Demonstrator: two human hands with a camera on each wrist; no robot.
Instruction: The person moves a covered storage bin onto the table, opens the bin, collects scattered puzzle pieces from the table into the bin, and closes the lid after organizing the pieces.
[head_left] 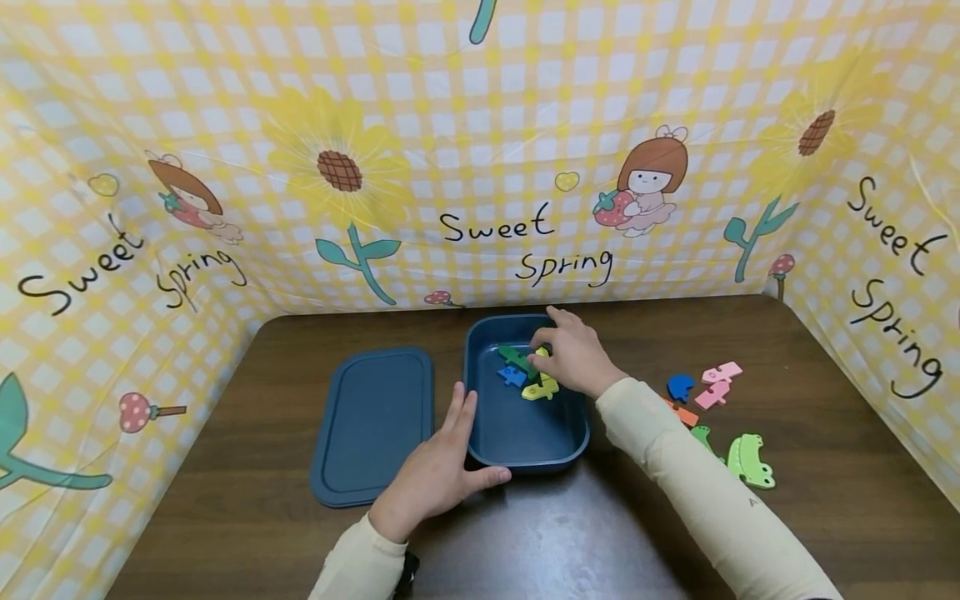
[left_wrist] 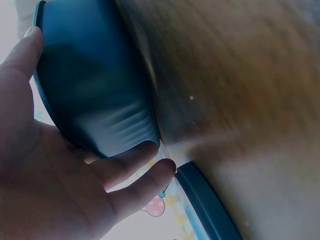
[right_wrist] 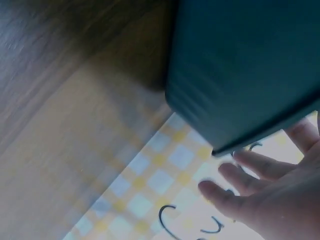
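**Inspector:** Start with legible writing. What reads around you?

**Recorder:** The checked backdrop [head_left: 480,125] behind your table [head_left: 525,542] carries "Sweet Spring" in black script, repeated on the left and right panels. No brand mark is readable on the container or lid.

**Inspector:** The container?

**Recorder:** Your dark blue tray [head_left: 517,433] stands open at mid-table. Inside, toward its far end, lie a green piece [head_left: 516,358], a blue piece [head_left: 512,376] and a yellow piece [head_left: 542,389], bunched together. Its lid [head_left: 371,425] lies flat just beside it on your left.

**Inspector:** Your hands?

**Recorder:** Your left hand [head_left: 438,475] rests against the tray's near left corner, fingers straight along the wall, thumb across the front. Your right hand [head_left: 573,354] reaches into the tray, fingers curled at the green piece; whether they pinch it I cannot tell.

**Inspector:** Loose items?

**Recorder:** On the table right of the tray: pink pieces [head_left: 716,383], a blue piece [head_left: 681,387], an orange piece [head_left: 682,413], light green pieces [head_left: 746,460].
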